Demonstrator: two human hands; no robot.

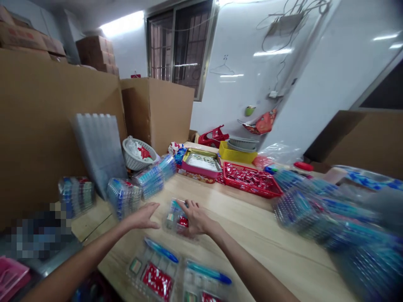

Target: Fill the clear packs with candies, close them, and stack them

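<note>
My right hand (197, 216) rests over the right side of a clear plastic pack (171, 218) holding a small red piece and a pale piece. Its fingers are spread, with the fingertips at the pack's top edge. Just left of that pack, my left hand (143, 216) hovers with thumb and fingers apart, holding nothing. Nearer the front edge lie two more clear trays, the left tray (157, 268) and the right tray (204, 281). Each carries a blue pen along its top, a red dotted packet and a small green-edged piece.
Stacked filled packs (124, 197) stand at left, beside tall clear trays (102, 151) and a white basket (138, 155). Behind are a metal tin (203, 163) and a red basket (252, 180) of red packets. More blurred stacks (346, 226) fill the right side.
</note>
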